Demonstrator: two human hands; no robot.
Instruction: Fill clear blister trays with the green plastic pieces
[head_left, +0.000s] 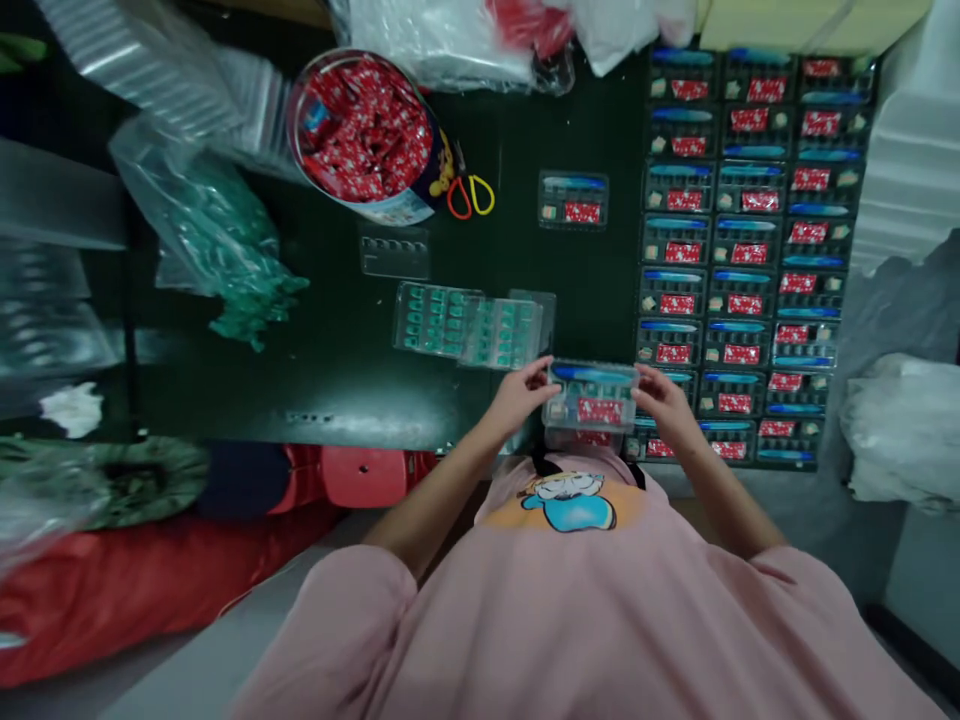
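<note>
Between my two hands is a clear plastic tray point(592, 395) at the table's front edge. It holds a blue pen, a red patterned packet point(600, 411) and small green pieces. My left hand point(521, 398) grips the tray's left end, thumb and fingers closed on it. At the right end my right hand point(661, 398) pinches the edge in the same way. Below it, another tray with a red packet partly shows. Just beyond my left hand lie clear trays of green pieces point(469, 325).
Rows of filled trays point(742, 260) cover the table's right side. One filled tray point(574, 200) lies alone farther back. Scissors point(471, 196) rest beside a tub point(367, 130) of red packets. A bag of green pieces point(225, 240) and an unfilled tray point(394, 253) are left.
</note>
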